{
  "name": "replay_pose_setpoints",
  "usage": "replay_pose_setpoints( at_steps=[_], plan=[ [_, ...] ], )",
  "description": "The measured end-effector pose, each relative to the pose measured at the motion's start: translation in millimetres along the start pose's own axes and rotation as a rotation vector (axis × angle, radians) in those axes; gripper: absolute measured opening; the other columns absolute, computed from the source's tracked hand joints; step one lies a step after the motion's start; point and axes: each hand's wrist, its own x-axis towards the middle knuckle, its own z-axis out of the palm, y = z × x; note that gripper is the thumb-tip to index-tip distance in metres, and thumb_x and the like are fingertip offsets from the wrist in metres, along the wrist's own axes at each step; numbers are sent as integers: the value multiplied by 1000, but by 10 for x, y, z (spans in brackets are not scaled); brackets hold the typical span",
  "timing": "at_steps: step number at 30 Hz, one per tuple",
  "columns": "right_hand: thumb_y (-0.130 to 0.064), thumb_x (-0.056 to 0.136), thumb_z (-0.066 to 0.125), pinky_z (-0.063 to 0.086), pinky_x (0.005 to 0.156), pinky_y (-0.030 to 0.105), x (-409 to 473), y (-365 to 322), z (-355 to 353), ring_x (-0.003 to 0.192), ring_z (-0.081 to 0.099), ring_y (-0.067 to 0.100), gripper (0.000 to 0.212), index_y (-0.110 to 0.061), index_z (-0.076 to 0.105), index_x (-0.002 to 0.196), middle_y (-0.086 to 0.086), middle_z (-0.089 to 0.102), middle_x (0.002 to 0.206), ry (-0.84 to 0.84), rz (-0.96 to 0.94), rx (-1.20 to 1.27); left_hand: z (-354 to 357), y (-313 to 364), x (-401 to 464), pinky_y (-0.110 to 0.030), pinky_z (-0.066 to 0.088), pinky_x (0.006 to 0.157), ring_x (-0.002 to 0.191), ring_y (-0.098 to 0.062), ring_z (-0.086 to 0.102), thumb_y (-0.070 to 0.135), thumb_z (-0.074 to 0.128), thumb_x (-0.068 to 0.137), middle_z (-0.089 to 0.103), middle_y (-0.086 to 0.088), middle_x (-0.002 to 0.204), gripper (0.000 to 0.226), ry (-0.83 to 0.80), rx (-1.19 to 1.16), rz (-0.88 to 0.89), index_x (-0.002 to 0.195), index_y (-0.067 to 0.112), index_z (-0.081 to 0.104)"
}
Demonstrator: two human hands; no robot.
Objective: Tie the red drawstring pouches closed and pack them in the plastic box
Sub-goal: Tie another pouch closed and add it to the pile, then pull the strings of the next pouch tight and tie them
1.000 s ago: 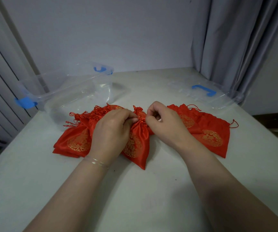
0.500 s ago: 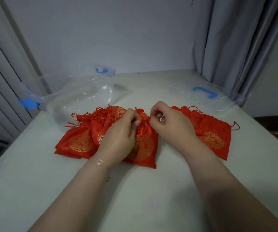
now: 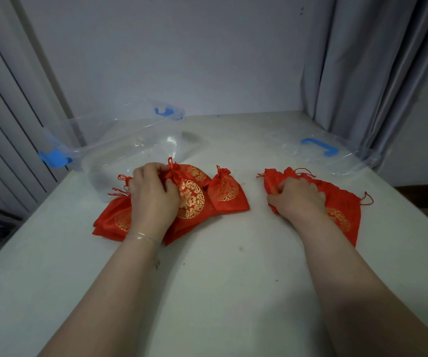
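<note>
Red drawstring pouches with gold print lie in two groups on the white table. The left pile point(image 3: 191, 202) holds several cinched pouches, and a small tied pouch point(image 3: 225, 191) rests at its right edge. My left hand point(image 3: 153, 197) lies on this pile, fingers pinching the gathered neck of one pouch. My right hand point(image 3: 298, 199) presses on the right pile point(image 3: 341, 204) of flat, open pouches, fingers curled into the top one's mouth. The clear plastic box point(image 3: 120, 150) with blue latches stands empty behind the left pile.
The box's clear lid point(image 3: 321, 150) with a blue handle lies at the back right near the grey curtain point(image 3: 377, 73). A wall closes the back. The table's left and right edges drop off close to the piles.
Both hands were together on one pouch's drawstring. That pouch now lies tied beside the left pile; my left hand moved onto the left pile and my right hand onto the right pile.
</note>
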Motion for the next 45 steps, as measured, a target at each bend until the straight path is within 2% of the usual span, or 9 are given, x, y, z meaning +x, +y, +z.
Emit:
replay_pose_setpoints(
  at_steps=[4, 10, 16, 21, 26, 29, 33, 36, 45],
  plan=[
    [-29, 86, 53, 31, 89, 38, 6, -13, -30, 113, 51, 29, 22, -23, 67, 102, 4, 63, 113, 41, 23, 89, -40, 170, -129, -27, 35, 92, 105, -19, 45, 16, 56, 88, 50, -1, 116, 26, 159, -84, 233, 114, 16, 53],
    [-24, 86, 54, 40, 93, 40, -151, -96, -180, 104, 57, 28, 20, -22, 68, 100, 3, 65, 106, 378, -156, 382, 35, 249, -194, -27, 36, 63, 70, -9, 50, 36, 47, 93, 53, 12, 70, 25, -143, -22, 509, 79, 20, 61],
    [-19, 78, 59, 43, 76, 31, -507, -410, -150, 82, 56, 21, 10, -14, 67, 83, 1, 60, 83, 473, -784, 652, 57, 300, -228, -30, 52, 73, 78, -6, 66, 74, 37, 82, 70, 7, 84, 56, -427, -468, 54, 95, 28, 65],
    [-27, 81, 61, 45, 77, 32, -688, -559, 13, 83, 56, 18, 15, -16, 68, 87, -3, 60, 87, 274, -1065, 586, -7, 396, -220, -28, 54, 67, 75, -15, 65, 35, 54, 91, 66, -8, 81, 30, -391, -949, -218, 95, 7, 63],
    [-41, 87, 57, 40, 63, 18, -678, -510, -76, 55, 46, 5, 30, -30, 63, 114, -15, 51, 106, 288, -831, 888, -47, 420, -219, -38, 56, 81, 86, -29, 69, 12, 54, 93, 71, -17, 92, 18, -501, -1022, -406, 98, 2, 67],
    [-43, 94, 48, 38, 75, 19, -550, -424, -144, 72, 46, -5, 37, -30, 51, 128, -17, 54, 105, 59, -612, 844, -21, 463, -280, -35, 57, 80, 86, -27, 70, 12, 56, 92, 72, -14, 92, 17, -620, -1007, -395, 99, 3, 68],
    [-43, 97, 42, 31, 60, 27, -427, -378, -60, 59, 46, 5, 33, -24, 51, 71, -10, 47, 61, -56, -526, 593, 35, 430, -289, -38, 52, 93, 102, -27, 66, 30, 49, 96, 70, -15, 106, 31, -598, -924, -338, 107, 5, 65],
    [-42, 97, 42, 31, 57, 30, -377, -345, -55, 59, 45, 8, 39, -23, 45, 63, -8, 47, 60, -35, -505, 581, 16, 356, -243, -41, 48, 96, 98, -21, 67, 53, 36, 95, 72, -4, 99, 46, -536, -635, -298, 96, 20, 68],
    [-51, 92, 46, 48, 70, 39, -290, -252, -152, 67, 52, 21, 48, -7, 57, 76, 3, 51, 66, -34, -365, 737, -159, 244, -114, -28, 44, 54, 49, -17, 57, 32, 29, 102, 64, -13, 58, 59, -336, -277, -15, 59, 2, 57]
  ],
)
